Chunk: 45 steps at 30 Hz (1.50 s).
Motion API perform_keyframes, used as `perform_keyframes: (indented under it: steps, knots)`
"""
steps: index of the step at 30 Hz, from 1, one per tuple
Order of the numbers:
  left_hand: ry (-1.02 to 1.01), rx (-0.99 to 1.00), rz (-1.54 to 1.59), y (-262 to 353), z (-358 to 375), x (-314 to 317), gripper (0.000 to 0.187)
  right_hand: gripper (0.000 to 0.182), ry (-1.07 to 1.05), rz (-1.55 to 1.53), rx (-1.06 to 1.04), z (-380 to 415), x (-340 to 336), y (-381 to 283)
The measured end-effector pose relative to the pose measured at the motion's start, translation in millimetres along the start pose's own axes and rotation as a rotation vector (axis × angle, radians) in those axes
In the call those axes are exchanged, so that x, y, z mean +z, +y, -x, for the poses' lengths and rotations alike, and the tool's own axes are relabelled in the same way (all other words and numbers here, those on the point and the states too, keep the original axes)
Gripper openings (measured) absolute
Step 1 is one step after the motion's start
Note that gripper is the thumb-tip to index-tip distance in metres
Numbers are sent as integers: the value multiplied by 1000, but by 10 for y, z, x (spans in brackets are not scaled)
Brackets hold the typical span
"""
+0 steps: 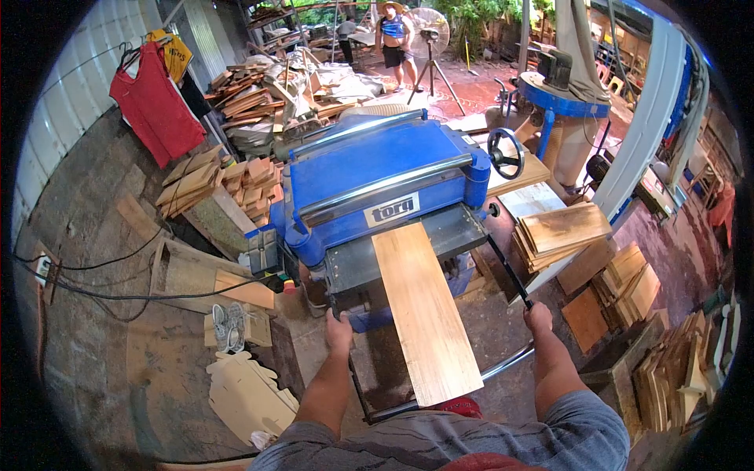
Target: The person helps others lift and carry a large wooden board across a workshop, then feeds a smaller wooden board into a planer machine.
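Observation:
A wide wooden board (428, 314) lies flat, its far end at the bed of a blue thickness planer (377, 169) and its near end over a chrome roller (506, 361) close to my body. My left hand (339, 334) is closed around the black side bar of the planer's support frame, left of the board. On the opposite side, my right hand (538, 318) grips the other black side bar (503, 259). Neither hand touches the board. The planer's cutter is hidden under its cover.
Stacked boards (561, 235) stand right of the planer, with more planks (683, 369) at lower right. Wood offcuts (255, 184) are piled at left. Black cables (157, 294) cross the left side near a pair of shoes (228, 326). A person (395, 43) stands beyond the planer.

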<state>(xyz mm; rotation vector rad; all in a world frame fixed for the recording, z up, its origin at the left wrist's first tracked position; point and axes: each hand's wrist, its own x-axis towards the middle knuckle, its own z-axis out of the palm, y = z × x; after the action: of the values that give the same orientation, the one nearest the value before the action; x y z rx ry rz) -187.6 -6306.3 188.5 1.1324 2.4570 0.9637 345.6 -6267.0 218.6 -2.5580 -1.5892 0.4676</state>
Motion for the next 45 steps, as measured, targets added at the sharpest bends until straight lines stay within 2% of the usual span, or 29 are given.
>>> perform_keyframes:
  steps: [4,6,9,12,27,43,45]
  knots:
    - [-22,25,-34,137,46,-79,54,31,7,4,-1,10,-21,-11]
    - [-148,-82,-170,211,54,-121,59,31,-37,36,27,23,-59,-31]
    - [-217,-111,-152,16,-47,4,60,31,-39,49,52,2,-38,-33]
    - [-171,-91,-252,59,-6,-25,57,29,-36,24,51,28,-81,-70]
    - [-171,-126,-240,204,49,-115,63,28,-26,39,43,32,-70,-60]
    - [-194,-148,-200,250,56,-150,60,29,-52,38,40,41,-85,-60]
    - [-170,-127,-191,211,44,-118,59,33,-4,21,2,25,-41,-20]
